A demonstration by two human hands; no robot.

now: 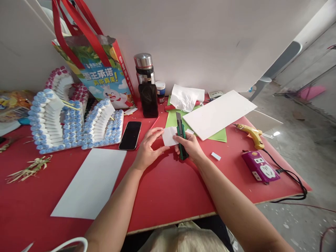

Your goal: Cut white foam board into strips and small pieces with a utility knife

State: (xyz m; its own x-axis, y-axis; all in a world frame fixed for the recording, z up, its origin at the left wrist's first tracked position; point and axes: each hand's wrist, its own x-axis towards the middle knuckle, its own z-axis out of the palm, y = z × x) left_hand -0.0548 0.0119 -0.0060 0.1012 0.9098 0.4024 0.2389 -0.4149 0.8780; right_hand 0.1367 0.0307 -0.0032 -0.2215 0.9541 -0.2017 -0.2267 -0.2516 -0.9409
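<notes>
One green utility knife (181,130), blade bared, is held in your right grip (190,145) above the red tabletop (168,196) (head view). The small white card (168,136) lies between both grips; whether your left grip (150,148) pinches it cannot be told. Work appears partway: one white strip (216,156) lies loose, no cut seems under way, and two large white boards (90,183) look whole.

A red-topped table (170,189) stands before a pale wall (223,42), as a grey chair (287,57) and a grey floor (296,225) flecked with white show at right.
</notes>
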